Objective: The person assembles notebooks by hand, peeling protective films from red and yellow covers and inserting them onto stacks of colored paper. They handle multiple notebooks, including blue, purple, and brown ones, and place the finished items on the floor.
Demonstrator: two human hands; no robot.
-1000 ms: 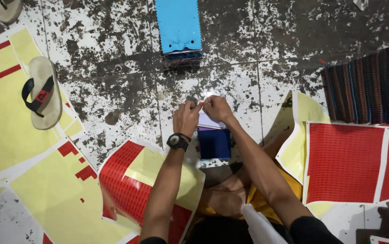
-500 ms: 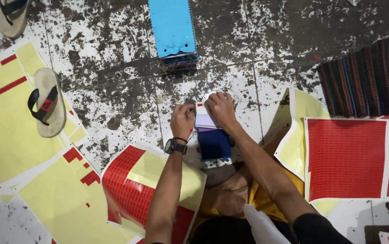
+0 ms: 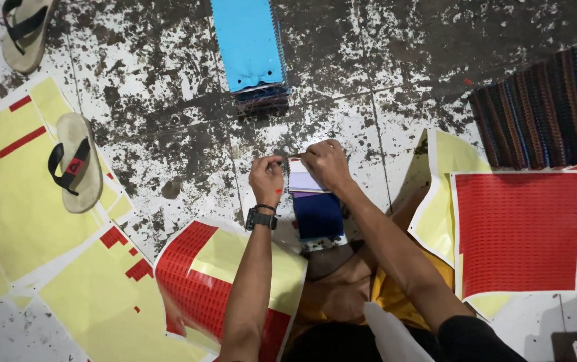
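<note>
1. stained, speckled floor tiles (image 3: 167,114) carry yellow backing sheets (image 3: 27,201), red sticker sheets (image 3: 520,231), two sandals (image 3: 77,161) and a stack of blue spiral notebooks (image 3: 248,47).
2. since a second ago both hands have moved up to the top edge of the small notebook (image 3: 315,208) resting on the person's knee.
3. left hand (image 3: 267,179), with a watch at the wrist, pinches something tiny at the notebook's upper left corner; what it is cannot be told.
4. right hand (image 3: 327,164) now presses clenched fingers (image 3: 312,153) on the pale top page (image 3: 302,181), holding it flat.
5. judging by this, a small sticker is being placed.
</note>
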